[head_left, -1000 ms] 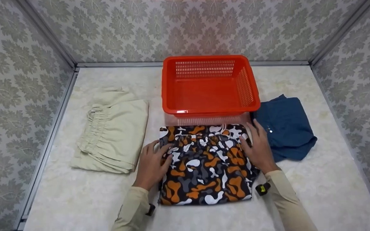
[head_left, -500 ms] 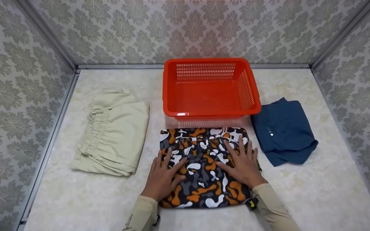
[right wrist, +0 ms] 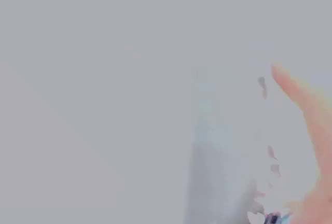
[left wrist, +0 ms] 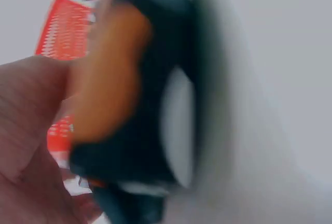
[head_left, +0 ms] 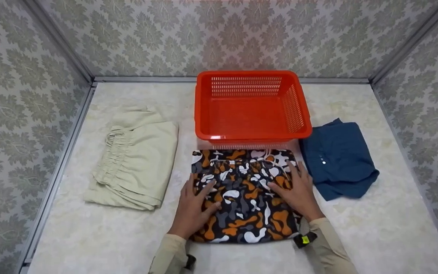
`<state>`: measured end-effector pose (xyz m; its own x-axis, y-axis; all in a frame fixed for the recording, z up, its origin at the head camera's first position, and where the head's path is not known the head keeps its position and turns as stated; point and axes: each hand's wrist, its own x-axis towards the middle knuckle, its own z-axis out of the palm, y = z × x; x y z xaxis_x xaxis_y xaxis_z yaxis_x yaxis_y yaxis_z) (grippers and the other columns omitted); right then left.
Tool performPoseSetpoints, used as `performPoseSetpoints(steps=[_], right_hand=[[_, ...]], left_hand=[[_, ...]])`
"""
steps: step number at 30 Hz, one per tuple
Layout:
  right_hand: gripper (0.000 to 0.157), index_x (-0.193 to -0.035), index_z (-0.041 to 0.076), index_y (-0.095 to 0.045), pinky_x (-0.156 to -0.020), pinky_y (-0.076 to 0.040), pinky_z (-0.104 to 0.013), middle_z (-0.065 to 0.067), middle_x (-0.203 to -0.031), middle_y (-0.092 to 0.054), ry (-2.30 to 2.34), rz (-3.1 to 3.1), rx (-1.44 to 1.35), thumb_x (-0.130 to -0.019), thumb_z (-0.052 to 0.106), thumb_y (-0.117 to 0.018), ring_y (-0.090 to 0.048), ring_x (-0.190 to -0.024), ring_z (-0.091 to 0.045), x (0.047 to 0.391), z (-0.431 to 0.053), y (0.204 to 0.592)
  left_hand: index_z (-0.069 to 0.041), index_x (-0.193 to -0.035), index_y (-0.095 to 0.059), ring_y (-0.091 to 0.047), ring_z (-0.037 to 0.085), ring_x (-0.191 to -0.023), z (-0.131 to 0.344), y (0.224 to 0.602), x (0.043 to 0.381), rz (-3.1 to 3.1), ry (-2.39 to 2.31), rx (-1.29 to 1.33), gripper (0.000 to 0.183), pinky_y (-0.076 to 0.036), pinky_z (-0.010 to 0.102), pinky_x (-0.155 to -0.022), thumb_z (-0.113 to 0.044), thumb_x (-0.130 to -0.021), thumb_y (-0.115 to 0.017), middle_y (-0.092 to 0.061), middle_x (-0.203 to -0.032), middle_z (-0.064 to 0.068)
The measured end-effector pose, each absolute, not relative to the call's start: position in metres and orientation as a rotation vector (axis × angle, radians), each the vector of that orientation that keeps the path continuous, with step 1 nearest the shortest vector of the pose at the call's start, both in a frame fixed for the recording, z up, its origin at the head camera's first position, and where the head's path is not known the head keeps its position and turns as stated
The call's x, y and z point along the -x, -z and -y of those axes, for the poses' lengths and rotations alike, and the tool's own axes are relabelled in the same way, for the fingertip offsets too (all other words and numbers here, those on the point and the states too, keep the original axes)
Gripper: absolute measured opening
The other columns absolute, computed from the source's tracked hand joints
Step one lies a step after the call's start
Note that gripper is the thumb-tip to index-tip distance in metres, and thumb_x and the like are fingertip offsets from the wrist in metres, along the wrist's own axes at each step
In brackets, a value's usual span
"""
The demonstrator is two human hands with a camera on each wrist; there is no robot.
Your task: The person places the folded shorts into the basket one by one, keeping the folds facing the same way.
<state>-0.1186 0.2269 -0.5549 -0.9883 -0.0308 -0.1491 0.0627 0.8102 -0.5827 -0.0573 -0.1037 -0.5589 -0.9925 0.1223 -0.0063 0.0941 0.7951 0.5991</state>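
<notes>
Apparently, the step in hand is squaring up the patterned garment (head_left: 243,198), which lies as a flat, folded rectangle on the desk (head_left: 74,236) just in front of the red basket (head_left: 253,136). The left hand (head_left: 190,211) rests at the garment's side edge, front-left of the basket, and the right hand (head_left: 299,196) at the opposite edge, front-right of it; each grip looks loose, fingers fairly straight and clasping nothing, though the blurred wrist views add little. The next move seems to call for more smoothing, or for easing fingers beneath both edges so the layers stay together. The beige garment (head_left: 143,163) lies to the basket's front left, the blue garment (head_left: 340,160) near its front-right corner.
</notes>
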Motion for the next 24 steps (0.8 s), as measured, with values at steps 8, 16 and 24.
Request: performPoseSetpoints(steps=[8,16,24], right_hand=[[0.113,-0.159,-0.006,-0.011,-0.11,-0.033,-0.062,-0.035,-0.152,-0.032,1.157,-2.542,-0.393,-0.088,0.059,-0.071,-0.035,-0.138,-0.049,0.108,-0.248,0.523],[0.105,-0.157,-0.005,-0.021,-0.094,-0.045,-0.043,-0.022,-0.127,-0.05,1.374,-2.283,-0.509,-0.088,0.056,-0.073,-0.052,-0.11,-0.031,0.112,-0.249,0.527],[0.087,-0.142,-0.006,-0.047,-0.107,-0.042,-0.044,-0.021,-0.135,-0.057,1.471,-2.164,-0.523,-0.086,0.055,-0.075,-0.056,-0.121,-0.031,0.118,-0.242,0.534]], left_hand=[[-0.01,-0.159,-0.031,-0.043,0.04,-0.136,0.114,0.533,0.05,-2.459,-1.535,0.358,0.082,-0.036,0.059,-0.109,-0.037,-0.094,-0.073,-0.045,-0.149,0.023],[-0.006,-0.159,-0.026,-0.053,0.038,-0.127,0.117,0.533,0.058,-2.229,-1.724,0.563,0.088,-0.046,0.052,-0.102,-0.03,-0.091,-0.076,-0.053,-0.14,0.026],[0.005,-0.152,-0.037,-0.061,0.032,-0.112,0.117,0.535,0.067,-2.171,-1.745,0.598,0.081,-0.05,0.047,-0.096,-0.029,-0.09,-0.077,-0.063,-0.122,0.022]])
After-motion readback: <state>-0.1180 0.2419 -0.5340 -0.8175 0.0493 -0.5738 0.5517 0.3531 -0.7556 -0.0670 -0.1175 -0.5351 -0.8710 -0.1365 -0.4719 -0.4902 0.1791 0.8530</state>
